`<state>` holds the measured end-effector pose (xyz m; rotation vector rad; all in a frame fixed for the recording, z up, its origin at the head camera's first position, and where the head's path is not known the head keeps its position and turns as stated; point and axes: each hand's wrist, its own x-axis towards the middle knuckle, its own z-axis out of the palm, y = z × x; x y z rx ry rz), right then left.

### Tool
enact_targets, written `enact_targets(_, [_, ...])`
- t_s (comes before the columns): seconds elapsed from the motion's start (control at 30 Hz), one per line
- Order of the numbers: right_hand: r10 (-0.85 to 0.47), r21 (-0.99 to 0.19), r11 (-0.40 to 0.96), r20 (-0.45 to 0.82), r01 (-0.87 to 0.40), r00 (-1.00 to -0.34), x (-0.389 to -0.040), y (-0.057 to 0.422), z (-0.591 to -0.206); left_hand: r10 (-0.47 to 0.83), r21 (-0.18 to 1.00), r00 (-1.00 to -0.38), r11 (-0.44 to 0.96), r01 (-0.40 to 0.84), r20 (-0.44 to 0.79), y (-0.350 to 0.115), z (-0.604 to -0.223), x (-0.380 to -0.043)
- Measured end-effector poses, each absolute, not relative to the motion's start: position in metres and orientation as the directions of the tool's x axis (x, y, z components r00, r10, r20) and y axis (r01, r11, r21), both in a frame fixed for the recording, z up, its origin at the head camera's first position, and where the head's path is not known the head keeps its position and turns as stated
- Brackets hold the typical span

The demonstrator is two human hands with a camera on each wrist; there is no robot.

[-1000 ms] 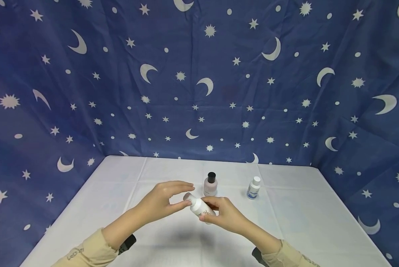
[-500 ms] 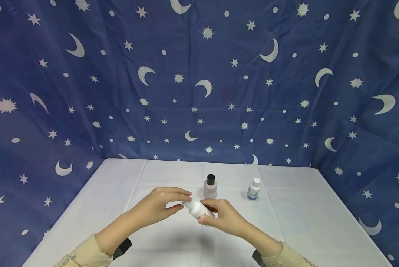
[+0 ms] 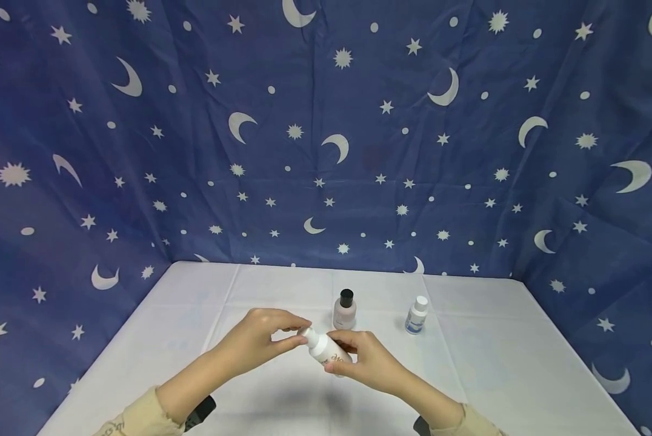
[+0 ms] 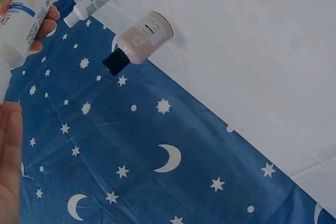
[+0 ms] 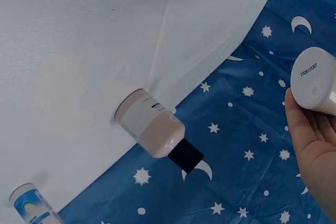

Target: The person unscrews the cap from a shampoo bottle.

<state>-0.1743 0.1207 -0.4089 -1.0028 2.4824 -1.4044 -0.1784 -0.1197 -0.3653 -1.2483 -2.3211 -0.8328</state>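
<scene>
A white bottle (image 3: pixel 327 350) with printed lettering is held tilted above the table, its cap end up and to the left. My right hand (image 3: pixel 372 363) grips its body between thumb and fingers. At the cap (image 3: pixel 308 335), my left hand (image 3: pixel 257 340) pinches with thumb and fingertips. The left wrist view shows the bottle's printed label (image 4: pixel 29 17) with a blue band, and part of the left hand (image 4: pixel 9 156) at the edge. From the right wrist, the bottle's round base (image 5: pixel 314 80) with a stamped number faces the camera, above the right hand (image 5: pixel 317 150).
Behind the hands, a pink bottle (image 3: pixel 345 315) with a black cap stands upright on the white-covered table (image 3: pixel 239 399). Farther right stands a small white bottle (image 3: pixel 415 317) with a blue label. A blue curtain (image 3: pixel 282 181) with moons and stars borders the table.
My left fingers, earlier spread around the bottle's cap end, have drawn together and now pinch the cap. The right hand keeps its grip on the body; the other bottles stay put.
</scene>
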Motion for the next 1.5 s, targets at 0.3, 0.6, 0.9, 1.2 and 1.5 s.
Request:
enact_targets(0.3, [-0.603,-0.806,0.332,0.218,-0.49,-0.767,-0.173,0.119,-0.408,0.608,0.296,-0.523,0.439,0.848,0.597,-0.121,-0.367,-0.179])
enact_targets(0.6, [-0.604,-0.796,0.337,0.226,-0.503,-0.764,-0.175,0.118,-0.408,0.683,0.261,-0.448,0.366,0.893,0.577,-0.126,-0.364,-0.177])
enact_targets(0.9, [-0.61,-0.805,0.341,0.203,-0.485,-0.766,-0.174,0.117,-0.408,0.72,0.278,-0.47,0.379,0.882,0.51,-0.126,-0.363,-0.179])
enact_targets(1.2, [-0.598,-0.81,0.349,0.194,-0.471,-0.777,-0.177,0.116,-0.403,0.675,0.381,-0.573,0.432,0.817,0.465,-0.125,-0.358,-0.184])
enact_targets(1.5, [-0.608,-0.804,0.34,0.208,-0.488,-0.766,-0.178,0.113,-0.401,0.62,0.41,-0.628,0.477,0.778,0.47,-0.123,-0.356,-0.183])
